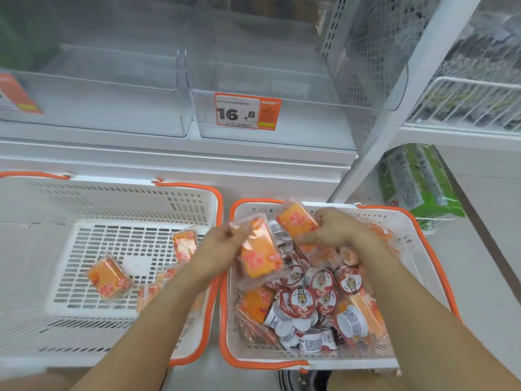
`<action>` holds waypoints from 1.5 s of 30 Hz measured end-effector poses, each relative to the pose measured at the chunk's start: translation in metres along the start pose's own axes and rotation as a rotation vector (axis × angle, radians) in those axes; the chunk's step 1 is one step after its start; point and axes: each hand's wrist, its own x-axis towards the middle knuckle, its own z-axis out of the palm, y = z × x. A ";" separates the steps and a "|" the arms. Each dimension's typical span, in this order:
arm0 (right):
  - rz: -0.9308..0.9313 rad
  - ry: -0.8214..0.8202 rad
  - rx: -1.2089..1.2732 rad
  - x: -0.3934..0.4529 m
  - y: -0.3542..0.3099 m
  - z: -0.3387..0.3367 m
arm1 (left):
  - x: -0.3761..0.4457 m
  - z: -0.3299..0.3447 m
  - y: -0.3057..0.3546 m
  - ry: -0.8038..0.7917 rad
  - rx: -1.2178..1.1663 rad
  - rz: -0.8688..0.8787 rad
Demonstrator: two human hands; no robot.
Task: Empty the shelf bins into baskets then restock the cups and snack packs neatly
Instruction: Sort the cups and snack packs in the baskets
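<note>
White shop shelving fills the upper half of the frame, and two clear plastic bins stand on it side by side: the left bin (93, 88) at the upper left and the right bin (282, 80) in the upper middle. Both bins look bare inside. An orange price tag (248, 112) with "16.8" hangs on the front of the right bin. A second orange tag (17, 94) is at the left edge. At the right, a green package (417, 179) sits on a lower wire shelf.

Below the shelf, two white baskets with orange handles stand on a pale floor, almost touching. The left basket (33, 249) holds about five orange snack packs (108, 277) scattered on its bottom. The right basket (408, 230) is filled with a mixed heap of orange packs and small cups (303, 301) with red and white tiger lids; the cups are too many and too piled to count exactly.

Both bare forearms come from the bottom of the frame and meet above the right basket. The left hand (222, 244) grips one orange pack (260, 253) at its left side, fingers curled around it, and the pack is lifted over the heap. The right hand (338, 227) is curled on another orange pack (296, 220) near the far wall of the right basket. Both hands are a little blurred.
</note>
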 end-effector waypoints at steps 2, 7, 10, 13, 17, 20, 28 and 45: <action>-0.060 0.010 0.163 -0.013 -0.021 -0.012 | -0.008 -0.020 0.016 0.075 -0.155 -0.009; -0.281 -0.124 0.698 -0.029 -0.082 0.006 | -0.026 -0.090 0.030 0.204 -0.022 0.012; -0.243 -0.155 0.831 -0.024 -0.110 0.059 | -0.037 -0.119 0.017 0.243 0.275 -0.027; -0.219 -0.087 0.723 -0.017 -0.121 0.110 | -0.036 -0.132 -0.008 0.248 0.386 -0.177; -0.281 -0.060 0.338 -0.017 -0.114 0.133 | -0.033 -0.133 -0.034 0.143 0.408 -0.293; -0.280 -0.049 0.262 -0.015 -0.100 0.123 | -0.028 -0.125 -0.038 0.161 0.518 -0.294; -0.108 0.030 -0.184 0.007 0.001 0.059 | -0.023 -0.028 -0.001 0.229 0.471 0.233; 0.117 0.331 -0.249 0.002 0.161 0.035 | 0.003 0.064 -0.065 -0.474 1.160 -0.008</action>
